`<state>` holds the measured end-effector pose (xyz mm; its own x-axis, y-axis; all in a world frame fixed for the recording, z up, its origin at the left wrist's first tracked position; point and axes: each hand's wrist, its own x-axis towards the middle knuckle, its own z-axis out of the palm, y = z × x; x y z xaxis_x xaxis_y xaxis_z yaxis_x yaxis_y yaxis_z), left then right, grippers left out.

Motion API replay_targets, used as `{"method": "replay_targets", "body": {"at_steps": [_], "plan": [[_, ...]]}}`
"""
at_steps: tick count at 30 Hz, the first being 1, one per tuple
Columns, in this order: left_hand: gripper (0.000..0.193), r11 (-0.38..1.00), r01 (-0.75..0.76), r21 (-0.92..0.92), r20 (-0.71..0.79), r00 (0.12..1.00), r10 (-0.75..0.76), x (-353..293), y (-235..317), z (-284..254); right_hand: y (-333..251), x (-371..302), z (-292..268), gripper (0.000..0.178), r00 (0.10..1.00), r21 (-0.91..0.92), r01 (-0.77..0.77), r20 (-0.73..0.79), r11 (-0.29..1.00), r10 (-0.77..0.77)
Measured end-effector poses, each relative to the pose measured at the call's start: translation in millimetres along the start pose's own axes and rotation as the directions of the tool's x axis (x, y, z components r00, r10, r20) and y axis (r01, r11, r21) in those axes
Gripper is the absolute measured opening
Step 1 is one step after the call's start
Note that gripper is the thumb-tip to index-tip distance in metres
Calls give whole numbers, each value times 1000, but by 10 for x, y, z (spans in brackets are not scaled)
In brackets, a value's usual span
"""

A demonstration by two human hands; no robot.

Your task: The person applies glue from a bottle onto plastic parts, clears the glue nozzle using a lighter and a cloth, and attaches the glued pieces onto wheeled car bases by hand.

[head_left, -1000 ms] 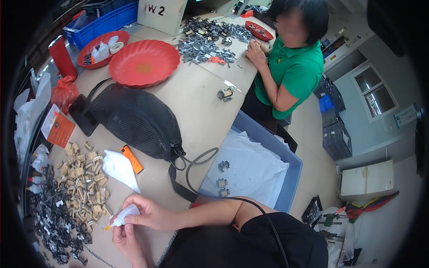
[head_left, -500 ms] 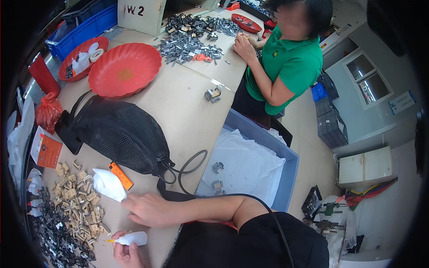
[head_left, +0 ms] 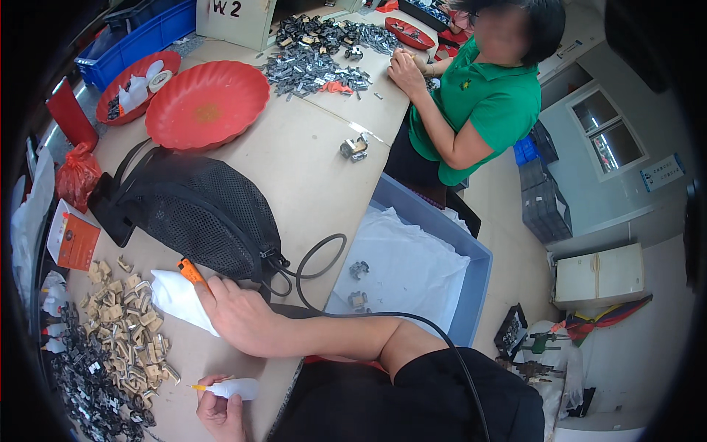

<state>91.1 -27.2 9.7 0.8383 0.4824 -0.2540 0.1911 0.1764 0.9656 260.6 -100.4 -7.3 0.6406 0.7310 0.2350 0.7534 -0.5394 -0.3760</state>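
My left hand (head_left: 221,412), at the lower edge, is closed round a small white squeeze bottle (head_left: 239,388) with a thin yellow tip pointing left. My right hand (head_left: 247,313) reaches across the table, its fingers closed about the lower end of a flat orange stick-shaped thing (head_left: 191,271), perhaps a lighter. That hand also lies over part of a white cloth (head_left: 174,295); its thumb is hidden. Left of both hands lies a heap of small beige-and-metal clips (head_left: 132,324). Beside it spreads a pile of black metal parts (head_left: 88,383).
A black mesh bag (head_left: 202,210) with a looping cord lies beyond my right hand. Red trays (head_left: 243,99) stand farther back. A blue-grey bin (head_left: 479,295) lined with white sheeting adjoins the table. A co-worker in green (head_left: 479,99) handles parts by another heap (head_left: 309,74).
My right hand has moved up and away, from the cloth's near corner onto the orange thing. My left hand, still holding the bottle, has shifted slightly right.
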Motion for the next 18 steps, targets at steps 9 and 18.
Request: {"method": "replay_targets", "body": {"at_steps": [9,18], "plan": [[23,996,-83,15,66,994,82,-7,-104,-3,-33,224,65,51,999,-181,-32,-22,983,28],[20,990,-40,-135,41,998,46,-36,-130,-13,-8,37,-18,50,985,-135,-141,80,981,153]]}}
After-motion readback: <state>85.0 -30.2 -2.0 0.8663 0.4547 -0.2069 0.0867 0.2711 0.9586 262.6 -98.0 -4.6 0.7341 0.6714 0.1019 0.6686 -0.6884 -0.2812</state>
